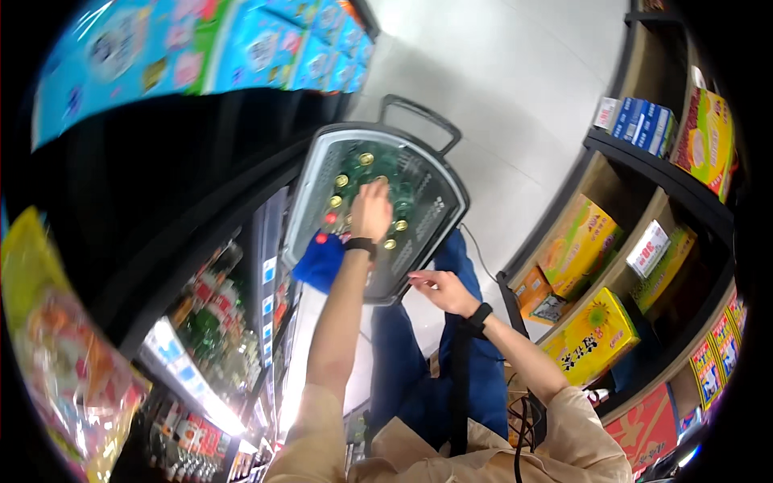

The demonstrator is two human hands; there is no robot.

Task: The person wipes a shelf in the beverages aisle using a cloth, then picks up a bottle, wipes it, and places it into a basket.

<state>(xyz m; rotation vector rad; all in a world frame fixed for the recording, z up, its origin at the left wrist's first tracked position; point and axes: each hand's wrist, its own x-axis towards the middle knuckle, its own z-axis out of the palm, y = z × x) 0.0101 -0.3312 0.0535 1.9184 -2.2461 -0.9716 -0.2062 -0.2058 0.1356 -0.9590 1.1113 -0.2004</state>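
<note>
A grey plastic shopping basket (439, 181) with a black handle (431, 113) stands in front of me. Several green glass bottles (362, 173) stand upright in it, most with gold caps and a few with red ones. My left hand (372, 211) reaches down among them, its fingers closed around the top of a gold-capped bottle (382, 181). Close to the basket's near right rim, my right hand (441, 291) has its fingers stretched out and holds nothing. A bunched blue cloth-like item (318, 262) lies at the basket's near left corner, beside my left wrist.
Black shelving at left bears blue packages (258, 52) on top and bottles (217, 314) lower down. A shiny plastic bag (72, 354) hangs at far left. Wooden-edged shelves on the right hold yellow boxes (592, 338) and blue boxes (644, 125). Pale tiled floor (499, 72) lies beyond the basket.
</note>
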